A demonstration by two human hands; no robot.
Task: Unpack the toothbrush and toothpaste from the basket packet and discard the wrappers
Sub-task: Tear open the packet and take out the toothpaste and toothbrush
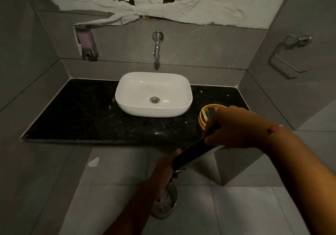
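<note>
A long black packet [192,152] is held slantwise in front of the counter edge. My left hand [167,167] grips its lower end and my right hand [234,127] grips its upper end. Behind my right hand a small yellow wicker basket [202,118] stands on the black counter [81,114], with a pale stick-like item [205,115] and something green inside; most of the basket is hidden by the hand. What the packet holds cannot be seen.
A white basin [127,105] sits mid-counter under a wall tap [157,45]. A steel bin [164,205] with crumpled waste stands on the floor below my left hand. A soap dispenser [87,41] hangs at left, a towel ring [289,56] at right. A paper scrap [94,162] lies on the floor.
</note>
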